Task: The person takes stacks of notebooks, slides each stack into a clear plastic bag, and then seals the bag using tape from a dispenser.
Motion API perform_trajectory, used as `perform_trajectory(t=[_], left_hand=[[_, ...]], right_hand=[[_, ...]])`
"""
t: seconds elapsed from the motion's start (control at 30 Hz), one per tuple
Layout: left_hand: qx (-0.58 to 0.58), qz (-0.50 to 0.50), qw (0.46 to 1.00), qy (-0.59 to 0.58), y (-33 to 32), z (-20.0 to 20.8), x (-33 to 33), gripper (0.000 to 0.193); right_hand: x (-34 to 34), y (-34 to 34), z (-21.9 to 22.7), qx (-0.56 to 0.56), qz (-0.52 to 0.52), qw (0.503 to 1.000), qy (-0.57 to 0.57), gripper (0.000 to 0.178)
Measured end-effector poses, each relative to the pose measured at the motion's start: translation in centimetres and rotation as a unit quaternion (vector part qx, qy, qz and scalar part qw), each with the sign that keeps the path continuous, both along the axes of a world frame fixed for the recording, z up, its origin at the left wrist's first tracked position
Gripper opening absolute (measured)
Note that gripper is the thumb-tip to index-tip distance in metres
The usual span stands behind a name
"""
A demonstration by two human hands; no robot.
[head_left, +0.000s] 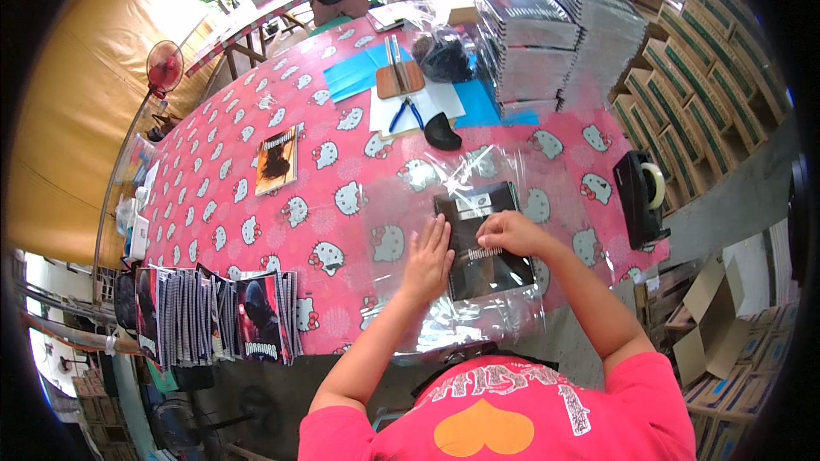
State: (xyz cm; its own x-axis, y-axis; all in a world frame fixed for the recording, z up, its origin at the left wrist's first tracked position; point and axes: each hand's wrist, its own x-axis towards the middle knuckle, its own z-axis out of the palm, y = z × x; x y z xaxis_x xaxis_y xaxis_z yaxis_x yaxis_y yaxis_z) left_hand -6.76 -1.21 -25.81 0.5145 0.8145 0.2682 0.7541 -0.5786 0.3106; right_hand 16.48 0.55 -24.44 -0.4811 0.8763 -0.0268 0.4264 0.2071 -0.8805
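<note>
At the near edge of the pink patterned counter [213, 243], a black-covered book [491, 280] lies amid clear plastic film [393, 205]. I see the left hand [428, 258] spread flat along its left edge; the right hand [510, 233] is curled, fingertips down on the cover, and whether they pinch anything I can't tell. Beyond sit blue-handled pliers [413, 107], with a black tape dispenser [634, 196] off to the right.

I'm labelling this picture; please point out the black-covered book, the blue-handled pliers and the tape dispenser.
Black-covered book [485, 275]: head view, lower front cover.
Blue-handled pliers [407, 103]: head view, where the handles meet.
Tape dispenser [633, 196]: head view, black body.
</note>
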Motion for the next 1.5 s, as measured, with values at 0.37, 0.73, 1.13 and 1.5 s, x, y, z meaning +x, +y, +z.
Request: perform_trajectory(t=[0.37,0.73,1.13,1.5], left_hand=[[-0.107,-0.080,0.987,-0.092,1.0,-2.7,0.2,0.066],[-0.123,-0.087,0.988,-0.023,1.3,-1.4,1.6,0.055],[-0.120,-0.046,0.984,0.120,3.1,1.1,5.0,0.077],[-0.157,-0.042,0.981,0.101,2.5,1.8,5.3,0.076]], right_hand=[[2.6,-2.3,0.5,0.171,0.005,0.923,-0.344,0.113],[-1.2,-2.3,-0.4,0.160,-0.056,0.911,-0.377,0.108],[-2.2,-4.8,-1.3,0.178,-0.135,0.890,-0.398,0.128],[29.9,-15.4,-0.6,0.139,-0.691,0.694,-0.149,0.059]])
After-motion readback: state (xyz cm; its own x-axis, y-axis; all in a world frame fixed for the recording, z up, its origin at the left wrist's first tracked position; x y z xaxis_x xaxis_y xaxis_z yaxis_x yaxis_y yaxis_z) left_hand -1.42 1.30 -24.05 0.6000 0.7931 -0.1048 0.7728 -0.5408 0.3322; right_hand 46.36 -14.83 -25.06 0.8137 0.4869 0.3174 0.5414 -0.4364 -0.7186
